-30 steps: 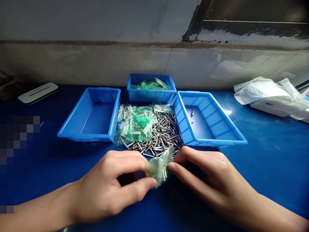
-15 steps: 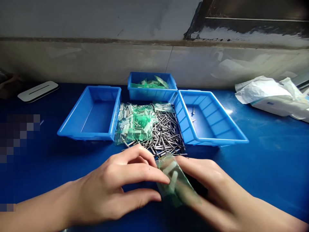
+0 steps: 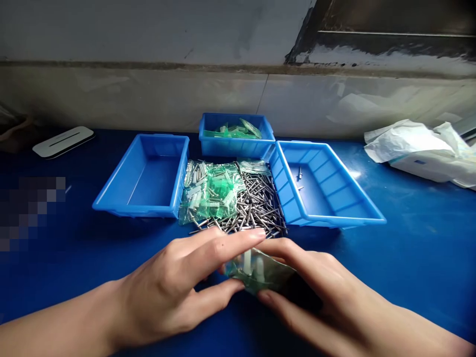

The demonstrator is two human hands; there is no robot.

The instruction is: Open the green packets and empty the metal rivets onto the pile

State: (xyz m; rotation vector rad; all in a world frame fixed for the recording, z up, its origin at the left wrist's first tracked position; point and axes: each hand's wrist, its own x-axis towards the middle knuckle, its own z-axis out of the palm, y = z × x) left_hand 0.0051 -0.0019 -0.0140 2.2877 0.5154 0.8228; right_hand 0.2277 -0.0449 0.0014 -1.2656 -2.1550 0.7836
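A small clear-green plastic bag with white plugs inside is between my two hands, low in the middle. My left hand has its thumb against the bag's lower left side and its index finger stretched over the top. My right hand grips the bag from the right between thumb and fingers. Just beyond the hands lies a pile of metal screws. Several filled green bags rest on the left part of that pile.
Blue bins stand left, behind and right of the pile. Green bags fill the back one; a few metal pieces lie in the right one. A white device is far left, white wrapping far right.
The bag has turned and shifted slightly left. My left index finger has moved up across its top, and my right thumb now shows against its lower edge.
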